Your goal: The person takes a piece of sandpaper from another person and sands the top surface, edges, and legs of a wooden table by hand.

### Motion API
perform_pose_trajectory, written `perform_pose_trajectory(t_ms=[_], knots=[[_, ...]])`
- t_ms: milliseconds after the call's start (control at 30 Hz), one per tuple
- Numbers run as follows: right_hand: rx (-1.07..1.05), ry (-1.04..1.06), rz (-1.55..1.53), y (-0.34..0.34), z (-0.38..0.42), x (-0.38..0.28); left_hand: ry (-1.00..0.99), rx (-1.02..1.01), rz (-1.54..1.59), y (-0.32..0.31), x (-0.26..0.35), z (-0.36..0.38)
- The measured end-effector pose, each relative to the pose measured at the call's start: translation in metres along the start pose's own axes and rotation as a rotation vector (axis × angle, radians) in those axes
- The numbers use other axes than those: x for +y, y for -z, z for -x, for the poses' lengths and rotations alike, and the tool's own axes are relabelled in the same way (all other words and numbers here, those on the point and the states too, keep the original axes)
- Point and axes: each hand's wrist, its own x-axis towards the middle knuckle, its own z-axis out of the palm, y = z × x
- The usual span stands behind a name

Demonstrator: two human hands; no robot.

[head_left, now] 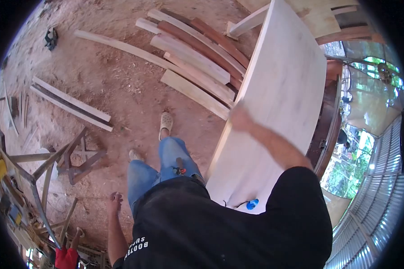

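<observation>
A long pale wooden panel [283, 94] lies flat, raised above the dirt floor. My right hand [240, 117] is at the panel's near long edge, blurred by motion, so its fingers and anything in them cannot be made out. Down by my side, away from the panel, hangs my left hand [116, 202], its fingers curled and too small to read clearly. A blue object [252, 204] with a dark cord rests on the panel's end close to my body.
Several boards [197, 85] lie on the floor beside the panel. Two pale strips [72, 103] lie farther left. Wooden trestle frames [83, 154] stand at the lower left, near another person in red [66, 258]. Corrugated metal sheeting [377, 193] is at the right.
</observation>
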Motion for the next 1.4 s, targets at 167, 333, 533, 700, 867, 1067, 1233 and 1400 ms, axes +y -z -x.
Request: perform_pose_trajectory(t_ms=[167, 333, 533, 700, 867, 1067, 1233, 1400], knots=[[0.123, 0.536, -0.222, -0.034, 0.111, -0.178, -0.012, 0.015, -0.002, -0.005, 0.018, -0.019], [0.168, 0.278, -0.280, -0.019, 0.043, -0.032, -0.005, 0.036, -0.029, 0.010, 0.034, -0.029], [0.139, -0.002, 0.050, 0.045, 0.012, 0.018, -0.005, 0.052, -0.028, 0.014, 0.057, -0.022], [0.070, 0.468, -0.188, -0.002, 0.108, -0.141, -0.020, 0.047, -0.016, -0.003, 0.052, -0.018], [0.025, 0.235, -0.251, 0.011, 0.048, -0.021, -0.060, 0.035, -0.045, -0.017, 0.036, -0.034], [0.328, -0.019, 0.202, 0.094, -0.036, 0.149, -0.035, 0.090, -0.020, -0.027, 0.097, 0.002], [0.088, 0.080, -0.223, 0.004, 0.009, 0.018, -0.051, 0.098, -0.047, -0.036, 0.115, -0.005], [0.304, 0.432, -0.398, 0.034, 0.072, -0.023, -0.069, -0.003, -0.146, -0.044, 0.128, -0.029]])
